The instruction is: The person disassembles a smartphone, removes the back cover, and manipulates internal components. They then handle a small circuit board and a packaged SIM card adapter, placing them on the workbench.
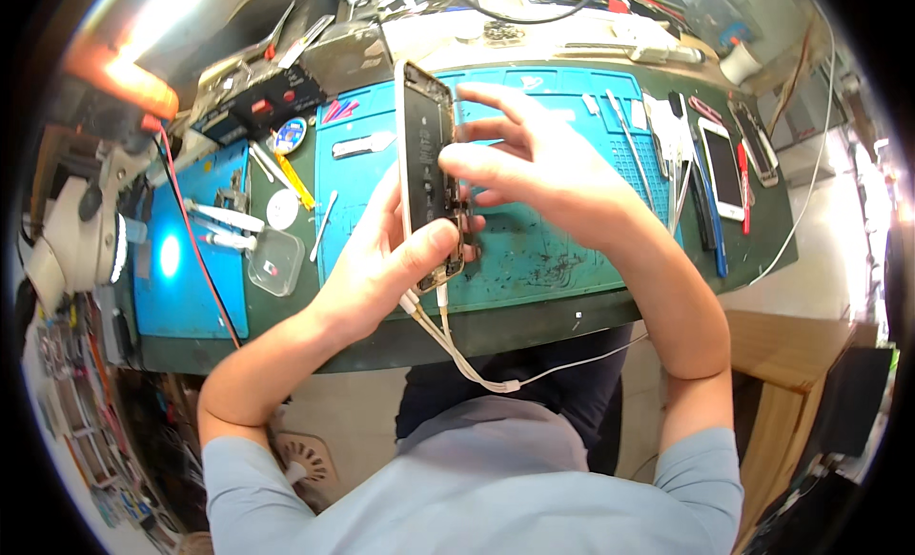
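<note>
My left hand [386, 274] grips an opened smartphone [427, 140] by its lower part, thumb across the near end. The phone stands tilted above the mat with its dark inner parts showing. White cables [464, 364] join in a splitter below it; one plug reaches the phone's bottom end. At the phone's right edge is my right hand [534, 164], its fingers spread apart and the thumb tip overlapping the edge; whether it touches the phone I cannot tell. Underneath lies a teal work mat [562, 255].
To the right lie a white phone [721, 169], a red pen [744, 183] and several slim tools. A clear plastic box [276, 262], a blue mat [195, 298] and a microscope-like device [76, 231] are at left. A black box with red switches [257, 102] stands behind.
</note>
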Demonstrator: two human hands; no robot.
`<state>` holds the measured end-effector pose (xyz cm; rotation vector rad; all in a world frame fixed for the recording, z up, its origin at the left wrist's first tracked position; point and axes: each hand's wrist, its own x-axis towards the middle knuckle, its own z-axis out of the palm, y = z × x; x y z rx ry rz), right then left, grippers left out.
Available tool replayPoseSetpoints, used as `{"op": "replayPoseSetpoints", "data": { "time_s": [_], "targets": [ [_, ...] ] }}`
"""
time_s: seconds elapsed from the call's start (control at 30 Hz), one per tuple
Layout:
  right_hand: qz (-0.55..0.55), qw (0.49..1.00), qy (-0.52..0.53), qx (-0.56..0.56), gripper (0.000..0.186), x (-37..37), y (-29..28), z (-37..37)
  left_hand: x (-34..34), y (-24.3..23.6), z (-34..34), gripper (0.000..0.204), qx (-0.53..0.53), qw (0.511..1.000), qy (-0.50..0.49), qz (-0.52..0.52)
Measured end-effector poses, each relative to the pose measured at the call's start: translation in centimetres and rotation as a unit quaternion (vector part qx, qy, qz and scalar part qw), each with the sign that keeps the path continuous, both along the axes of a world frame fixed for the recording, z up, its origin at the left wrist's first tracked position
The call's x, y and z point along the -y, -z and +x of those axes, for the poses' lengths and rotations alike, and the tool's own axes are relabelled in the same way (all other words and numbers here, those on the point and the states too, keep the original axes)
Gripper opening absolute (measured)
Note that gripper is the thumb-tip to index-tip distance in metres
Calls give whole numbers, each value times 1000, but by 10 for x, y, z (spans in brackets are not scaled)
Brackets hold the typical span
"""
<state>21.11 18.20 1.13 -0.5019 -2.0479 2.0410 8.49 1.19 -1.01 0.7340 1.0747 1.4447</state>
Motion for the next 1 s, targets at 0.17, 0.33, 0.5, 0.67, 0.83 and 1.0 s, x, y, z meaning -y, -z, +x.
{"op": "replayPoseSetpoints", "data": {
  "time_s": [0.17, 0.33, 0.5, 0.67, 0.83, 1.0],
  "targets": [
    [-50, 998, 27, 17, 80, -6, 1, -1, -2, 7, 0, 69, -17, 999, -38, 29],
    [-60, 997, 40, -9, 68, -2, 6, -6, 0, 6, -4, 66, 2, 997, -41, 69],
    [-110, 993, 27, -35, 64, 1, 1, -6, -1, 5, -4, 74, -42, 992, -55, 104],
    [-132, 985, 23, -108, 59, 0, 4, -7, 1, 5, -4, 81, -49, 989, -61, 128],
    [-100, 982, 20, -160, 58, 1, 3, -8, 7, 5, -2, 94, -18, 986, -69, 148],
    [-97, 984, 35, -143, 64, 2, -2, -5, 8, 14, -5, 102, -90, 978, -51, 183]
  ]
}}
